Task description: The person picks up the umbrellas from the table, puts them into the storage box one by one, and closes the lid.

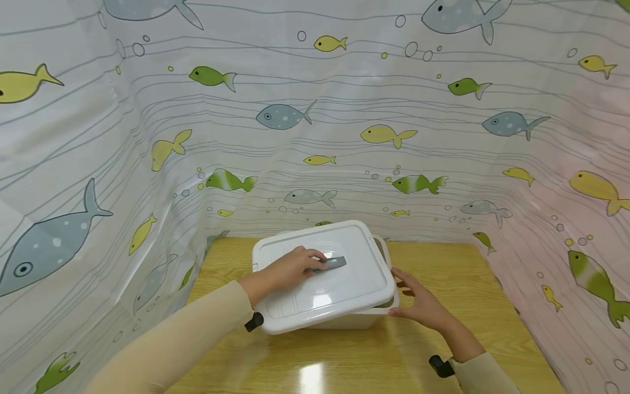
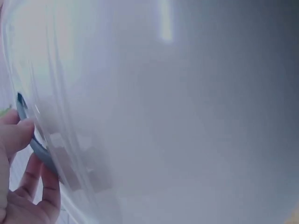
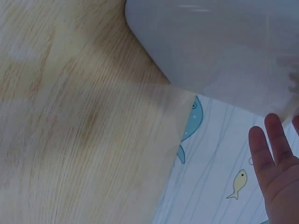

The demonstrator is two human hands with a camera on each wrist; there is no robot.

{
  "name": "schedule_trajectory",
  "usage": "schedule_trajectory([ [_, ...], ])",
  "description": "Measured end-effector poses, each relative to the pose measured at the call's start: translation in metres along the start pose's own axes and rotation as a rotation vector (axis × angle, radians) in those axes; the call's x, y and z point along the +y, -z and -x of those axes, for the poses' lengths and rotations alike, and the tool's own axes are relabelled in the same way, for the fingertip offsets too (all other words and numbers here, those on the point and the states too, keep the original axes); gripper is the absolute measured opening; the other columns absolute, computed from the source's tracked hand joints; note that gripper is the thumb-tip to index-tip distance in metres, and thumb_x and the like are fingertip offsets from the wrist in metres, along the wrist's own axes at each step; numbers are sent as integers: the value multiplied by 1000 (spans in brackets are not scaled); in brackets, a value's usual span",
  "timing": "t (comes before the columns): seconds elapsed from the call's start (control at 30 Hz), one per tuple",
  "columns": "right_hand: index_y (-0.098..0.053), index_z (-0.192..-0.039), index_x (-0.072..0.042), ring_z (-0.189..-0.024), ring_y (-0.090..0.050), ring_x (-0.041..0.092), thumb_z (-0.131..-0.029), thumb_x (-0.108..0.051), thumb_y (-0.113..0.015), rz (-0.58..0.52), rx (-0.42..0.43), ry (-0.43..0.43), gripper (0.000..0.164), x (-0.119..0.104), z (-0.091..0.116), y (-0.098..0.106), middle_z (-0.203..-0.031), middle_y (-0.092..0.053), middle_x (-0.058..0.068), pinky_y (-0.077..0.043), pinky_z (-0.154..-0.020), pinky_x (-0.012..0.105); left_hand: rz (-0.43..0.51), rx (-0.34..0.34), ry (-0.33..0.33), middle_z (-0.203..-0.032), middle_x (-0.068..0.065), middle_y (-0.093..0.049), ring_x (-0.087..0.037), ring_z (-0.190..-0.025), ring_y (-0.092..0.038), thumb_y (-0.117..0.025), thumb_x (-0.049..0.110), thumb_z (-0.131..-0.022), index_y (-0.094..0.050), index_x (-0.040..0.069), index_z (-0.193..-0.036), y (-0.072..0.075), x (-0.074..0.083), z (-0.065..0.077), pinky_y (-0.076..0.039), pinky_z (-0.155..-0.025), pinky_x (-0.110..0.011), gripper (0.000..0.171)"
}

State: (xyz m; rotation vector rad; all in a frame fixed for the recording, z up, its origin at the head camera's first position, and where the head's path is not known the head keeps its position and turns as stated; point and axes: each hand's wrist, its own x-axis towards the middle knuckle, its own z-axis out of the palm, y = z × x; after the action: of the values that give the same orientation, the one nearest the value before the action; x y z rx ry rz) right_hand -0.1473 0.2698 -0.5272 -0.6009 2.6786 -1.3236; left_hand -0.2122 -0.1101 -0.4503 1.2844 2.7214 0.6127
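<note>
A white plastic lid (image 1: 315, 295) lies askew over a white storage box (image 1: 339, 321), leaving the box's right rim uncovered in the head view. My left hand (image 1: 290, 268) grips the grey handle (image 1: 336, 262) on top of the lid. Its thumb and fingers pinch that handle (image 2: 44, 156) at the left edge of the left wrist view. At the box's right side is my right hand (image 1: 422, 303), its fingertips right at the rim and its thumb near the front corner. In the right wrist view its fingers (image 3: 260, 147) are nearly straight beside the box wall (image 3: 219, 60). The box's contents are hidden.
The box stands on a wood-grain table (image 1: 433, 273). A white sheet with printed fish (image 1: 344, 126) rises behind the table and along both sides. Dark wrist devices sit at the left cuff (image 1: 254, 322) and the right cuff (image 1: 441, 366).
</note>
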Motion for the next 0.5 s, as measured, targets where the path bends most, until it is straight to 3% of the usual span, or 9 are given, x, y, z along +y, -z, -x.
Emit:
schedule_trajectory([
  [0.23,-29,-159,-14,-123,-53,35,-78,-27,-89,-4,14,47,102,3,0,1,-154,-37,17,-46,-98,61,-83,-152,20,-140,4,-56,-21,-114,-52,-62,1,-98,-73,18,-125,0,9,-19,-46,-99,-30,34],
  [0.5,-27,-159,-16,-124,-51,40,-77,-26,-89,-87,-11,22,104,3,1,1,-155,-33,17,-45,-98,63,-112,-190,50,-140,7,-57,-18,-113,-52,-63,2,-97,-72,20,-126,1,14,-31,-46,-99,-27,35],
])
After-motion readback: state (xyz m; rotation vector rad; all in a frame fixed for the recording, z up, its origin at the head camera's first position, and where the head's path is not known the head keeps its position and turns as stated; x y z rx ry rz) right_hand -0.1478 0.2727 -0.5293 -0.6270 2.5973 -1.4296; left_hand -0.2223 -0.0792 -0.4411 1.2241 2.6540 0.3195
